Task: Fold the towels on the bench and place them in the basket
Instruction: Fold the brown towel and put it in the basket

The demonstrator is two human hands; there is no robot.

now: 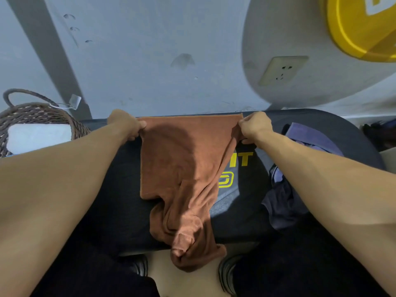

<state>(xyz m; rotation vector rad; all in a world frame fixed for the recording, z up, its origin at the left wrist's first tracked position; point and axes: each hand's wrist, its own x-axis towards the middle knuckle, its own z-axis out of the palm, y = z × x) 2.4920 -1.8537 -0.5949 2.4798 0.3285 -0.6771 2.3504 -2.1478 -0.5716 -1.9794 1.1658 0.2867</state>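
Observation:
A rust-brown towel (182, 163) lies across the dark bench (115, 179), its far edge stretched along the bench's back edge. My left hand (126, 124) pinches its far left corner and my right hand (255, 126) pinches its far right corner. The near end of the towel is bunched and hangs over the bench's front edge. A woven basket (42, 116) stands at the left end of the bench with a folded white towel (38, 137) inside.
A heap of purple and dark towels (300, 159) lies on the bench to the right. The wall runs close behind the bench, with a socket (282, 70) on a rounded pillar. My shoes (227, 273) show below the bench front.

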